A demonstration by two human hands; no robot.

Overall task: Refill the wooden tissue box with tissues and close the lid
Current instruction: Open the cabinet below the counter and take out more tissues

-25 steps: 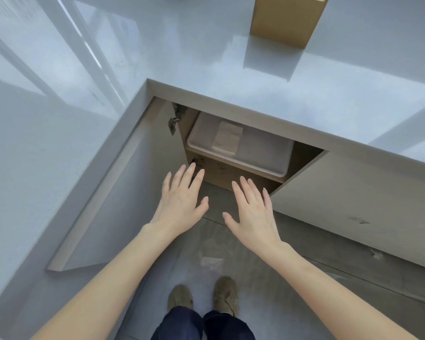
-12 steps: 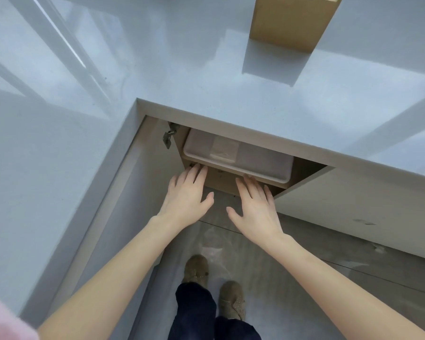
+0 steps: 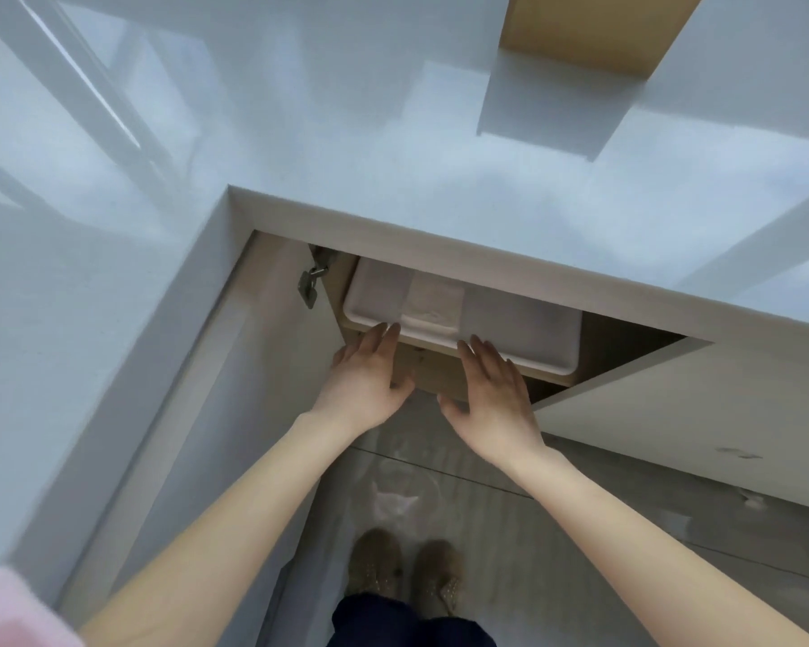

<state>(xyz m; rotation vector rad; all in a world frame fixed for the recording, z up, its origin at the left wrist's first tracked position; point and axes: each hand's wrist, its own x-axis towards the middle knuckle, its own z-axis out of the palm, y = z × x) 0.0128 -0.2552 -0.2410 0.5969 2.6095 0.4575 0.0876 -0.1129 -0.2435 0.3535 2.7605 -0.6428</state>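
Nearest, at the bottom edge: dark trouser legs [image 3: 412, 623] cut off by the frame, two brown shoes [image 3: 405, 567] on a grey floor [image 3: 580, 530], blurred. A scrap of pink sleeve [image 3: 5, 609] in the lower left corner, out of focus.

Bare forearms reaching up and forward from both bottom corners. Left hand [image 3: 365, 380] flat, fingers together and extended, tips touching the front rim of a white plastic bin [image 3: 510, 319]; nothing clasped. Right hand [image 3: 496, 394] likewise spread flat, palm down, fingertips [image 3: 475, 345] at the same rim — contact or a hair short, hard to say through the motion blur. Neither hand closed on anything.

Bin seated on a wooden shelf [image 3: 421, 366] inside an open cabinet, its rear half hidden under the overhang of the countertop [image 3: 393, 179]. Inside it, a pale folded stack, likely tissues [image 3: 433, 301], only partly seen. Cabinet door [image 3: 262, 375] swung open on the left, a metal hinge [image 3: 310, 284] at its top; another door panel [image 3: 697, 403] ajar on the right, covering that side of the opening.

Farthest: glossy grey countertop with streaked reflections, and on it the wooden tissue box [image 3: 594, 30] — top cropped by the upper edge, so lid and opening not visible.
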